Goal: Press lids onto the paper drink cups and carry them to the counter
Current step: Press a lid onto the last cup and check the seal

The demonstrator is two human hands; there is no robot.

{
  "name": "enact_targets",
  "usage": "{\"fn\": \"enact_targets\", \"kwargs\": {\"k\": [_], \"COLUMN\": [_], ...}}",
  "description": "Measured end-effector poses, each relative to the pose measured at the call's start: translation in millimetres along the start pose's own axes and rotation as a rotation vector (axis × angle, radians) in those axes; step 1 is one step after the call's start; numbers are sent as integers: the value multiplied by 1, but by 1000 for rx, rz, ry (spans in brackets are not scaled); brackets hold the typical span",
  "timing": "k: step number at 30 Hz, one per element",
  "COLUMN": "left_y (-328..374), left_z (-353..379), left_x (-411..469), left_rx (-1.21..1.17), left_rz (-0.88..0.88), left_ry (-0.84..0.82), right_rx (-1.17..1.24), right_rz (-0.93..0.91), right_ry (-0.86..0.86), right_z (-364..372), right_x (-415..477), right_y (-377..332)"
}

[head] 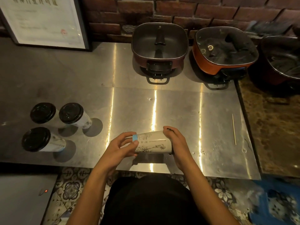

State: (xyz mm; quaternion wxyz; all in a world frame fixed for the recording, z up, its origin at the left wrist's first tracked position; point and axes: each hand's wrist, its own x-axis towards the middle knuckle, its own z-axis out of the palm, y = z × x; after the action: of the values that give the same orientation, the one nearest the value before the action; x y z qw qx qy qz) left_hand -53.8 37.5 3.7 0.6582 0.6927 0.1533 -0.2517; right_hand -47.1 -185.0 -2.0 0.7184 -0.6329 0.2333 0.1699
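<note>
Paper cup [152, 142] lies sideways between both hands' fingers [129, 143].

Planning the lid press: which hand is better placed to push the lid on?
Probably the right hand: it cups the paper cup's wide rim end, while the left hand grips the narrow base.

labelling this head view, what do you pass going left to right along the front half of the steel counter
three lidded cups → left hand → paper cup held sideways → right hand → thin wooden skewer

White cup [153, 142] with black ink drawings; black lids [71, 113].
</note>
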Motion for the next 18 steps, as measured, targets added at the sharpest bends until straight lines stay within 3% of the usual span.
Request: {"fn": "enact_targets", "kwargs": {"k": [18], "left_y": [11], "left_z": [7], "left_x": [6], "left_rx": [-60], "left_rz": [-75], "left_ry": [13], "right_rx": [-44], "right_rz": [-28], "right_ry": [3], "right_z": [-1], "right_x": [4], "right_y": [-1]}}
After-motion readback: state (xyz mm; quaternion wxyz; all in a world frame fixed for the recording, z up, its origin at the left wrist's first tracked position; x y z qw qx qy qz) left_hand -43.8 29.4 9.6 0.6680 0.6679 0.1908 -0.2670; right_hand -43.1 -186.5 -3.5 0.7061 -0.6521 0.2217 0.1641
